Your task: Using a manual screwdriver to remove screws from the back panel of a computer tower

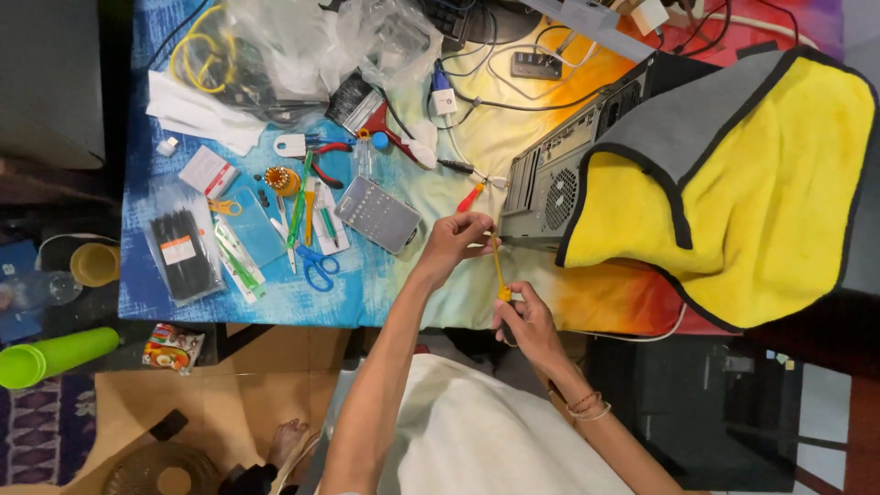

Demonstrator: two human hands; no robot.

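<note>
My left hand (456,240) pinches the upper end of a thin yellow cable tie (499,270) at the back corner of a grey computer case (550,188). Just below it, near the table's front edge, my right hand (525,316) grips the lower end of the same tie. The case lies on its side on a colourful cloth and is partly covered by a yellow and grey towel (761,174). A red-handled screwdriver (470,196) lies just above my left hand.
Left of the hands lie a grey metal tray (378,214), blue scissors (317,266), red pliers (328,158), a bag of black cable ties (182,253) and clear plastic bags (312,46). Cables and a hub (536,64) sit at the back. A green cup (50,353) stands off the table.
</note>
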